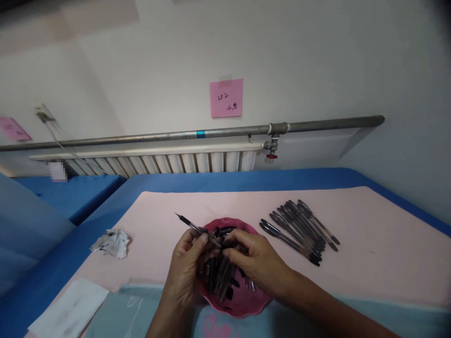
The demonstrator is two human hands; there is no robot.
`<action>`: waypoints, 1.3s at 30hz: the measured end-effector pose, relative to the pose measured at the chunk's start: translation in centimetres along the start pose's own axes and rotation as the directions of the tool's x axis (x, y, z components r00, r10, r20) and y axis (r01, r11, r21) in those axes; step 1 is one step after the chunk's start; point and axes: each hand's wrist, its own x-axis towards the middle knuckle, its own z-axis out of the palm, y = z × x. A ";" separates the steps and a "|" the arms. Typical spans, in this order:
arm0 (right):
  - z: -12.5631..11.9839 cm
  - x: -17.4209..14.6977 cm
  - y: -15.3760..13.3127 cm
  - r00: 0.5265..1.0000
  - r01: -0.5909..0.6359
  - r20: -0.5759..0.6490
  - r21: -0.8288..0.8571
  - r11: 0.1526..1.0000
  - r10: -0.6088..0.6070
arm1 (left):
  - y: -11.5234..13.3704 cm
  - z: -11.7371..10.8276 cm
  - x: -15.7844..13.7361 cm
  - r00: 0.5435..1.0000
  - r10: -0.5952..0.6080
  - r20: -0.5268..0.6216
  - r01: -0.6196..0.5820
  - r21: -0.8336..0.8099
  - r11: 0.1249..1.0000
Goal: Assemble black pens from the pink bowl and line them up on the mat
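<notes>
My left hand [185,265] is closed on a gel pen [190,224]; its bare tip points up and to the left, and no cap covers it. Close by the pen's back end, the thumb and forefinger of my right hand [259,258] are pinched together. What lies between those right fingertips is too small and dark to make out. Both hands are over a pink scalloped bowl [246,307]. Inside it lie several clear pen barrels [223,278] and dark caps, partly hidden by my hands.
Several capped pens [299,230] lie fanned out right of the bowl on the pink table cover [380,244]. A crumpled, stained tissue [112,243] and a folded white cloth [68,307] lie at left. Behind the table are a radiator [183,162] and a pipe [148,139].
</notes>
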 end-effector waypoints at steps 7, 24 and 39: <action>-0.1 -0.2 0.1 0.976 0.190 -0.056 -0.238 0.952 -0.209 | -0.9 -0.1 0.1 1.000 0.012 -0.023 -0.012 -0.005 1.000; -0.6 0.1 1.1 0.927 0.365 0.155 -0.586 0.724 -0.341 | -1.0 -0.3 0.5 0.998 0.002 -0.066 -0.003 -0.015 1.000; -1.0 0.3 0.9 0.942 0.333 0.188 -0.629 0.703 -0.278 | -1.1 -0.2 0.4 0.996 0.038 -0.086 -0.031 0.077 0.997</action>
